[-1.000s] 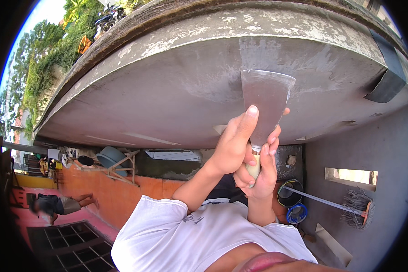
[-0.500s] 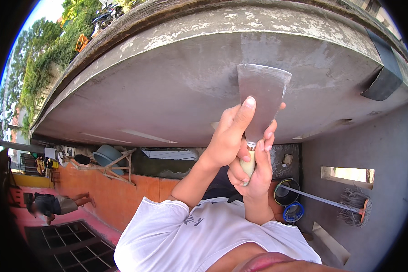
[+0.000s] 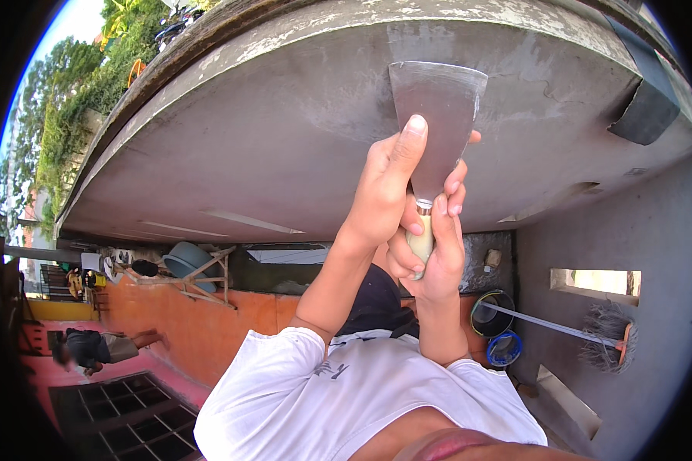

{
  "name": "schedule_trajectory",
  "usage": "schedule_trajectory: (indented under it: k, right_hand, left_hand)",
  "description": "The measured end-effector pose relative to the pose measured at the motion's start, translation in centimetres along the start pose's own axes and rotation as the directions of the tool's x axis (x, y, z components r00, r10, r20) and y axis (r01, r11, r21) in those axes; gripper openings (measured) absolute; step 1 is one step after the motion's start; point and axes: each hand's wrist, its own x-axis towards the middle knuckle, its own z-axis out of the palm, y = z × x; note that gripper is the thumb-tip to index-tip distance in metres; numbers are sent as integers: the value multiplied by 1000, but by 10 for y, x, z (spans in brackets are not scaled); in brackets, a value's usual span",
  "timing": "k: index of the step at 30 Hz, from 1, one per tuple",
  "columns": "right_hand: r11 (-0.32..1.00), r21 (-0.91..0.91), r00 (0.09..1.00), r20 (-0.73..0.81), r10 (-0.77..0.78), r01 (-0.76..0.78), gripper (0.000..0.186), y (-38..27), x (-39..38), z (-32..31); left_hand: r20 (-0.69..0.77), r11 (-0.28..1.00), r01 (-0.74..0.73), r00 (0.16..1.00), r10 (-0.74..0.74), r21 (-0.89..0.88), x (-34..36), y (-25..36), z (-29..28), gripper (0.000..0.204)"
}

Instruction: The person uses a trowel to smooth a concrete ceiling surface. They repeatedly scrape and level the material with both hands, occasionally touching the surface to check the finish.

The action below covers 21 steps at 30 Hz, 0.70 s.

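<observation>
A wide metal scraper point(image 3: 440, 107) with a pale yellow-green handle point(image 3: 420, 242) is held in both my hands, its broad edge up against or close to the grey concrete surface point(image 3: 300, 131); whether it touches cannot be seen. My left hand point(image 3: 380, 180) is closed on the blade, thumb flat on the near face. Fingertips show past the blade's right edge. Wrapped round the handle is my right hand point(image 3: 438, 257). Pale smears and scuffs mark the concrete around the blade's wide end.
A dark bent sheet point(image 3: 646, 115) hangs at upper right. Right of me are a black bucket point(image 3: 494, 313), a blue-rimmed basket point(image 3: 504, 349) and a mop point(image 3: 611, 338). At left stand a grey-blue tub point(image 3: 188, 265), a wooden frame point(image 3: 207, 276) and another person point(image 3: 88, 347).
Both hands and the scraper have shifted upward in the picture, across the concrete toward its far edge. My grip looks the same.
</observation>
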Motion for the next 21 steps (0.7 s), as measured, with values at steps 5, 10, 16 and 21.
schedule_trajectory:
  k: [5, 10, 16, 21]
  right_hand:
    - [999, -42, 993, 113, -22, 27, 5, 4, 1, -3]
    - [999, -15, 993, 116, -37, 39, 4, -9, 12, 13]
    - [997, -74, 997, 75, -18, 24, 13, -7, -3, -2]
    - [998, -45, 996, 77, 37, -34, 13, -20, 2, 8]
  left_hand:
    - [5, 1000, -14, 1000, 14, 7, -3, 1, -2, 63]
    - [53, 999, -51, 997, 52, -19, 9, 20, 12, 63]
    - [15, 1000, -10, 1000, 10, -20, 0, 0, 4, 64]
    - [-15, 997, -44, 999, 43, -62, 4, 5, 12, 64]
